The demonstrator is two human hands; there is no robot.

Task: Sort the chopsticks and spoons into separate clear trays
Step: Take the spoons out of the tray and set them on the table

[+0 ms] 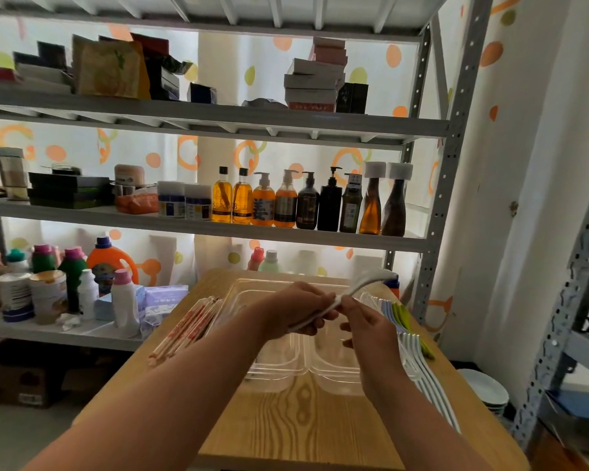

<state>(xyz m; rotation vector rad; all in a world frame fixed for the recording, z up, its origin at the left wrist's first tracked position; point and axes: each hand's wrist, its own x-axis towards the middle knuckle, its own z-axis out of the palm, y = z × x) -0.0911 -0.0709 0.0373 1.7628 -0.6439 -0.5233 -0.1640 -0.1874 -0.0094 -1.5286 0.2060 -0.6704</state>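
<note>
Both hands hold one white spoon point(364, 283) in the air above the clear trays. My left hand point(296, 312) grips the handle's lower part. My right hand point(367, 322) pinches the handle just beside it. The spoon's bowl points up and to the right. Two clear trays point(279, 368) lie side by side in the middle of the wooden table point(306, 423), partly hidden by my hands. Wrapped chopsticks point(184, 328) lie in a bundle left of the trays. A row of spoons point(422, 362), white, blue and green, lies along the table's right edge.
A grey metal shelf rack point(218, 229) stands right behind the table, full of bottles, boxes and tubs. A second rack's post point(558, 334) rises at the right. White plates point(486, 389) are stacked on the floor beside the table's right side.
</note>
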